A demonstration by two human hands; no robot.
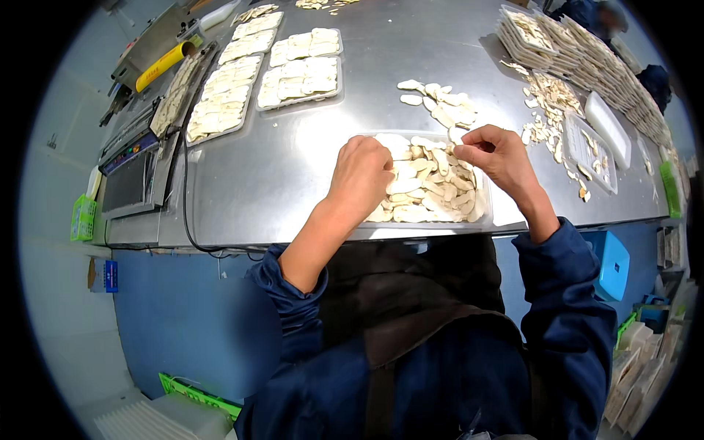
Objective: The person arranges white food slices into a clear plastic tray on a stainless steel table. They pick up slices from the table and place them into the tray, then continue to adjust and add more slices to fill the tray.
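A clear plastic tray [429, 199] heaped with pale, dried-looking slices lies at the bench's near edge. My left hand [361, 170] is curled at its upper left, over the slices, with fingertips turned down and out of sight; what they hold, if anything, I cannot make out. My right hand [499, 158] is closed in a pinch on a pale slice [456, 138] at the tray's upper right corner. Just beyond the tray lies a loose pile of similar slices [433, 100].
Packed trays [299, 79] stand back left, beside a machine [136, 176] with a yellow tube [161, 67] and black cable. At right are stacked trays [587, 66], scattered pieces and white plastic trays [607, 130]. Another person [587, 16] is behind them. A blue bin [610, 264] sits below.
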